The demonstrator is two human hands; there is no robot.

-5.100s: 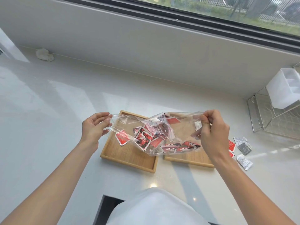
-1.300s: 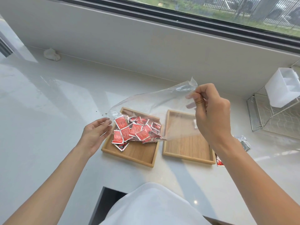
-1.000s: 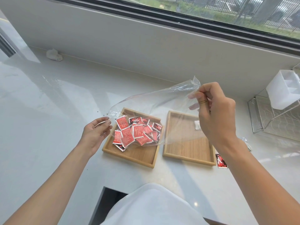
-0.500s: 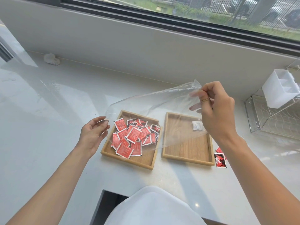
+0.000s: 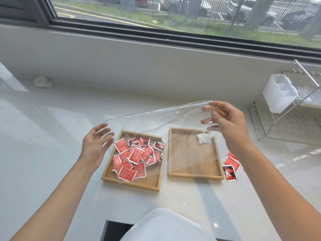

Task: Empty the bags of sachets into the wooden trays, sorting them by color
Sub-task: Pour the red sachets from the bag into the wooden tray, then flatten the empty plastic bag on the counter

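Two wooden trays lie side by side on the white counter. The left tray [image 5: 149, 183] holds a heap of several red sachets [image 5: 137, 156]. In the right tray [image 5: 192, 174] lies one white sachet [image 5: 204, 138]. An empty clear plastic bag [image 5: 165, 122] hangs over both trays. My right hand [image 5: 225, 122] pinches its upper right corner. My left hand [image 5: 94, 145] is open at the bag's left edge, beside the left tray, and whether it touches the film is unclear. A few red sachets [image 5: 231, 165] lie on the counter right of the right tray.
A metal wire rack [image 5: 286, 122] with a white plastic divided box [image 5: 279, 93] stands at the far right. A crumpled white wad [image 5: 42, 82] lies at the back left by the wall. A dark cut-out [image 5: 114, 230] opens in the counter near me.
The red sachets have slid out of the bag into the left tray. My right hand lifted the bag's corner, and its fingers have now spread. My left hand stayed at the bag's left edge.
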